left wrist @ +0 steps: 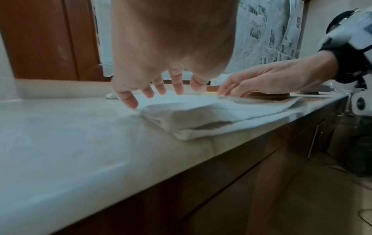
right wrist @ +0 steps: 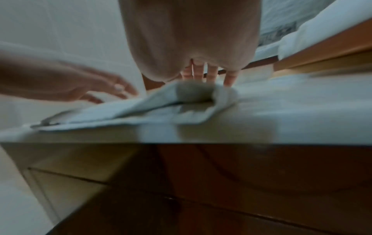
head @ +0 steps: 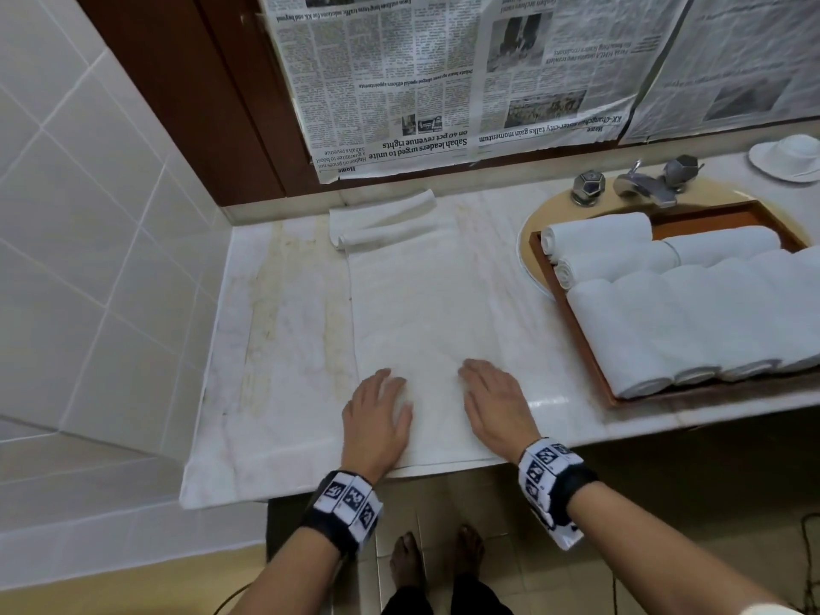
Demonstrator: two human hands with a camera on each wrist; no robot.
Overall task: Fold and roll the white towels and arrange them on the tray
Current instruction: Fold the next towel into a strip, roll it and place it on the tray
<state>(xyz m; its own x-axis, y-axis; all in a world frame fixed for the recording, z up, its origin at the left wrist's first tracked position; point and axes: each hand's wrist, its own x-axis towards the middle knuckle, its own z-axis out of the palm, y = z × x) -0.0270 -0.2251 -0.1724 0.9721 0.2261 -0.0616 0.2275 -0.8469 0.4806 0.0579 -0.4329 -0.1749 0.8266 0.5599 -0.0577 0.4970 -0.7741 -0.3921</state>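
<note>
On the counter, head view: flat white folded towel [head: 421,321] lies lengthwise on pale marble counter [head: 275,348]; left hand [head: 377,419] and right hand [head: 492,406] press its near end, fingers straight.
Right side: orange wooden tray [head: 581,344] holds rolled white towels [head: 692,317].
Far edge: another loosely rolled towel [head: 381,219].
Left wrist view: spread fingers [left wrist: 128,98] touch the towel's edge.
Right wrist view: blurred; fingertips [right wrist: 229,79] rest on a raised fold.

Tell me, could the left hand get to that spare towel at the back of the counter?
Probably yes. The left hand lies open on the flat towel, and the spare towel sits straight ahead by the wall. Only bare counter and flat cloth lie between.
</note>
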